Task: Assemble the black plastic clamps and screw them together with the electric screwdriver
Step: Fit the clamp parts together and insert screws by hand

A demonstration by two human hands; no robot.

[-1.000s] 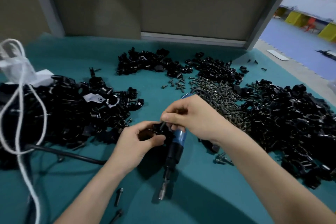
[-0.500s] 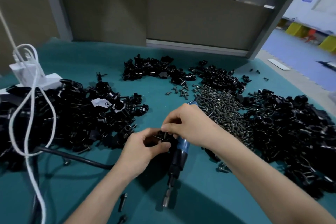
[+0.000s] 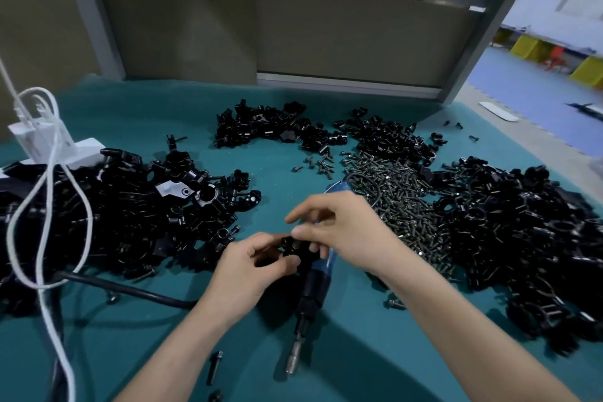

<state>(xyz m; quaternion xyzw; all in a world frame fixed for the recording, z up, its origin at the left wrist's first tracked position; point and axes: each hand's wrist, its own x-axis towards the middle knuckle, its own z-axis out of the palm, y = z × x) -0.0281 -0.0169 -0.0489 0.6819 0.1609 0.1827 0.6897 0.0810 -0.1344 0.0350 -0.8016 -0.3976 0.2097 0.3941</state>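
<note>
My left hand [image 3: 251,266] grips a small black plastic clamp [image 3: 293,246] above the teal mat. My right hand [image 3: 346,232] meets it from the right, thumb and fingertips pinching at the top of the same clamp; whether a screw is between them is hidden. The electric screwdriver [image 3: 313,290], blue and black, lies on the mat under both hands with its metal bit pointing toward me. A heap of dark screws [image 3: 398,199] lies just right of the hands.
Piles of black clamp parts lie at the left [image 3: 124,215], the right [image 3: 528,238] and the back [image 3: 270,126]. A white cord [image 3: 49,212] and a black cable [image 3: 130,290] cross the left side. Loose screws [image 3: 213,367] lie near the front edge.
The hands have stayed together over the screwdriver. My right index finger has lifted and straightened a little while the thumb stays at the clamp. The view has tilted slightly up.
</note>
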